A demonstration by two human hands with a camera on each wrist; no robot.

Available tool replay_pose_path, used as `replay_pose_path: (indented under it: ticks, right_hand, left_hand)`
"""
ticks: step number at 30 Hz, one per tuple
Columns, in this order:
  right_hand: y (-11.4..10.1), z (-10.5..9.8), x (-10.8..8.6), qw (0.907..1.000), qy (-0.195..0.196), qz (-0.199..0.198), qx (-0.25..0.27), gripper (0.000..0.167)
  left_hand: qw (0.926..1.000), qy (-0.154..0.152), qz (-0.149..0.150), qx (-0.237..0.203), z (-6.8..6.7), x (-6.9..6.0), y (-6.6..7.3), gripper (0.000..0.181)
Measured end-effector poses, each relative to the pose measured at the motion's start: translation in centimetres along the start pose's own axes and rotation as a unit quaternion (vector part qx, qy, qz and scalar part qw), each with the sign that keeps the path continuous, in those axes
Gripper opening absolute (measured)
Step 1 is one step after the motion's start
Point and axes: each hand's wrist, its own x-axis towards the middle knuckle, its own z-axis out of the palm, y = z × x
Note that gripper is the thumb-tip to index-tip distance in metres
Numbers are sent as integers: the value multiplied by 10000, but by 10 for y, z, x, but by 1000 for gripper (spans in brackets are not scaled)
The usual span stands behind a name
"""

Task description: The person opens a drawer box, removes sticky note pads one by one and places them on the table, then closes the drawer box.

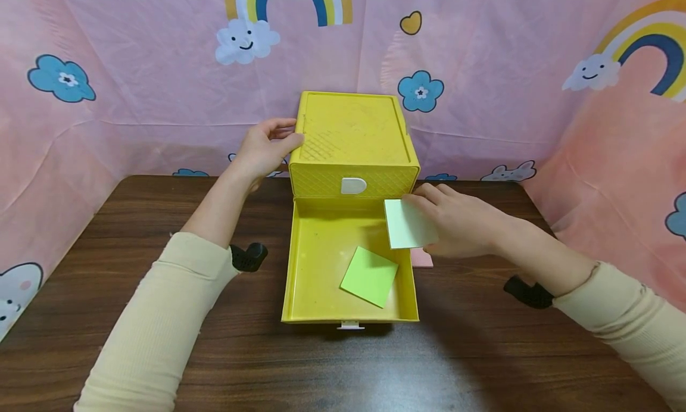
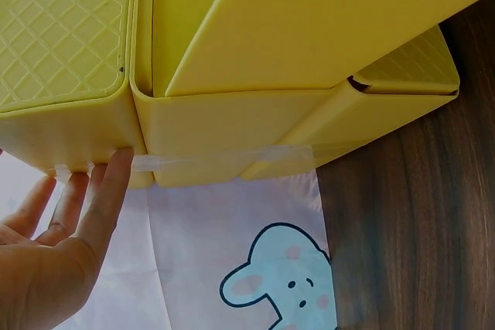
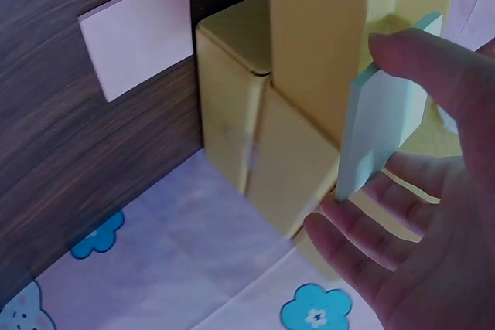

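Note:
A yellow drawer box (image 1: 354,129) stands at the back of the table, with one drawer (image 1: 316,275) pulled out towards me. Inside that drawer lies a bright green sticky note pad (image 1: 370,277), turned at an angle. My right hand (image 1: 463,221) pinches a pale mint sticky note pad (image 1: 405,224) between thumb and fingers, above the drawer's right wall. At the box's upper left side, my left hand (image 1: 262,150) rests with its fingertips against the wall; the left wrist view shows those fingers (image 2: 108,199) fairly straight. A pink sticky note pad (image 3: 139,36) lies on the table right of the drawer, partly hidden in the head view.
The dark wooden table (image 1: 241,352) carries the box. Behind it and at both sides hangs pink patterned cloth (image 1: 177,61). A white handle (image 1: 354,186) marks the upper drawer's front, and another handle (image 1: 351,325) sits on the pulled-out drawer.

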Motion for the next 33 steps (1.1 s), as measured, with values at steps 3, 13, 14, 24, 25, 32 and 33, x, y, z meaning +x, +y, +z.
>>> replay_pose_path:
  ticks: [3,13,14,24,25,32,33]
  right_hand:
    - [4,1,-5,9999,-12,76,91,81]
    - [18,10,-17,9990,-251,345,143,80]
    - [20,11,-18,9988,-276,370,150,80]
    - [32,21,-26,9973,-343,545,353,81]
    - [33,22,-27,9972,-348,550,366,81]
    - [44,30,-31,9956,-424,658,506,82]
    - [45,31,-32,9954,-432,678,515,82]
  left_hand:
    - [10000,7,-24,15,0,0,0,51]
    - [10000,3,-51,54,0,-1,1,52]
    - [10000,9,-46,29,0,-1,1,51]
    - [9999,50,-38,-90,1,0,0,50]
    - [9999,51,-40,-102,1,0,0,50]
    - [9999,34,-12,-134,1,1,-1,50]
    - [9999,27,-11,-131,1,1,-1,50]
